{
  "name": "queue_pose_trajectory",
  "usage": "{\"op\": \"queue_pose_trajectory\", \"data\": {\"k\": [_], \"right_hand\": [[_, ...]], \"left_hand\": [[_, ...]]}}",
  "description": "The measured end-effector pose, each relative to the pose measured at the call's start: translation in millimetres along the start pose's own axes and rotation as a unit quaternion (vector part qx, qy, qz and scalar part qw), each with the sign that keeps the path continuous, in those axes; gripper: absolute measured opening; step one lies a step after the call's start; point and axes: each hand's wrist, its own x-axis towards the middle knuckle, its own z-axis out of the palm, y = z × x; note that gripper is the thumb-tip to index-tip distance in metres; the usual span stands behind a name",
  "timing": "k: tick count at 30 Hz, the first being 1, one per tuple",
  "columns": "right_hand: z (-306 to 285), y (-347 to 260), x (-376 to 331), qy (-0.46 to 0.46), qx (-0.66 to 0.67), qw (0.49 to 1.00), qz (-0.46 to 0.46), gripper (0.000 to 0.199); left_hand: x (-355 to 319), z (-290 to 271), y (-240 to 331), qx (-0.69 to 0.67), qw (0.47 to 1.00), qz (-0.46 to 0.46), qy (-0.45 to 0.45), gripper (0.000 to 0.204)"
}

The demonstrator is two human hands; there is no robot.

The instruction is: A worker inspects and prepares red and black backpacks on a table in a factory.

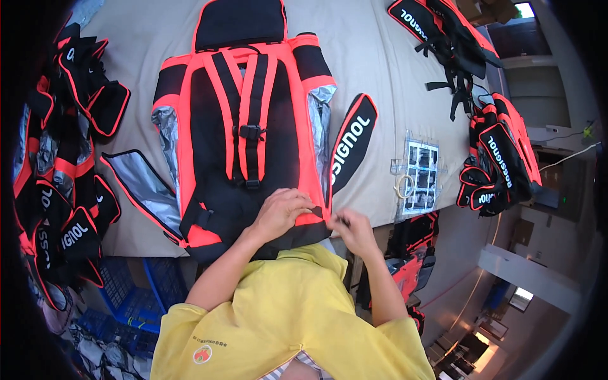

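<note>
A large black and neon-orange backpack (278, 145) lies on the cloth-covered table (367, 38), with its shoulder straps (253, 95) and buckle facing up. My left hand (282, 212) rests at its lower right part, fingers bent and pressed on the orange and black fabric. Just beyond the corner, my right hand (353, 229) is closed with the fingers curled together; whatever they pinch, if anything, is too small to make out. A black side flap (356, 136) with orange piping spreads out to the right. On the left, another flap (142, 183) shows its silver lining.
Similar black and orange bags are piled at the left (76, 158); more bags (503, 158) lie at the right edge. A clear plastic sheet with dark squares (421, 174) and a pale ring (403, 186) lie right of the backpack. Blue crates (133, 291) stand below the table.
</note>
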Motion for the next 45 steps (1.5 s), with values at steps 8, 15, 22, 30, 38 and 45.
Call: {"op": "queue_pose_trajectory", "data": {"k": [8, 15, 22, 30, 38, 45], "right_hand": [[-19.4, 89.8, 35.9, 0.263, -0.077, 0.949, 0.158, 0.060], [-0.5, 19.8, 105.0, 0.300, -0.125, 0.945, 0.017, 0.096], [10.5, -16.4, 141.9, 0.203, -0.293, 0.933, 0.044, 0.046], [2.2, 77.3, 33.6, 0.387, 0.359, 0.817, 0.232, 0.015], [26.1, 114.6, 29.4, 0.361, 0.499, 0.770, 0.168, 0.016], [8.6, 98.4, 35.1, 0.322, 0.450, 0.801, 0.228, 0.024]], "left_hand": [[0.3, 3.9, -6.3, 0.023, 0.999, 0.026, -0.013, 0.015], [9.6, -15.2, 20.9, 0.040, 0.996, 0.043, -0.065, 0.018], [86.7, -53.8, -20.2, 0.331, 0.939, -0.042, 0.084, 0.047], [78.7, -51.4, -114.9, 0.570, 0.792, -0.195, 0.103, 0.083], [69.0, -56.2, -150.0, 0.614, 0.765, -0.167, 0.098, 0.079], [69.0, -58.9, -153.7, 0.616, 0.770, -0.131, 0.103, 0.075]]}}
